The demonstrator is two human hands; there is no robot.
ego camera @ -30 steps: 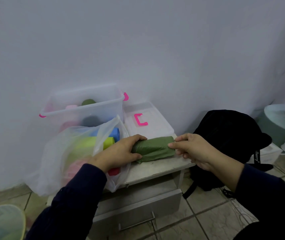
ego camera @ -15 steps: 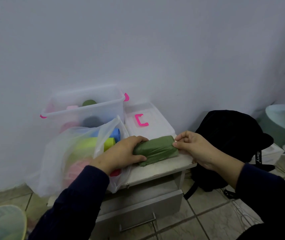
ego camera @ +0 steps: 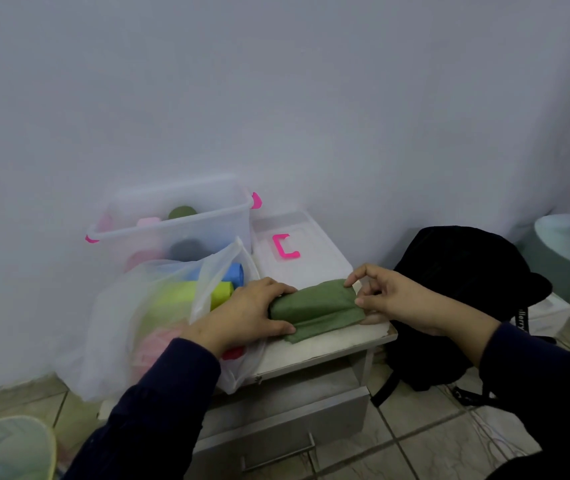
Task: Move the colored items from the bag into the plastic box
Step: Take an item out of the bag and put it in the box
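Hands: left hand (ego camera: 242,315) grips one end of green roll (ego camera: 314,306), pinning it to worktop (ego camera: 328,344); right hand (ego camera: 397,299) pinches the other end, likely tightening the roll before boxing.
Bag: translucent plastic bag (ego camera: 131,323) under left wrist, blue, yellow-green, pink rolls inside.
Box: clear plastic box (ego camera: 172,226) beyond left hand, lid off, few rolls in.
Lid: lid (ego camera: 297,251) beyond the roll, parked beside box.

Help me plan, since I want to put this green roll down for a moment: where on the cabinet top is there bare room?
Little. A bare strip of cabinet top runs along the front edge, below the green roll and beside the plastic bag. Behind it the box lid fills the back; bag and plastic box crowd the left.
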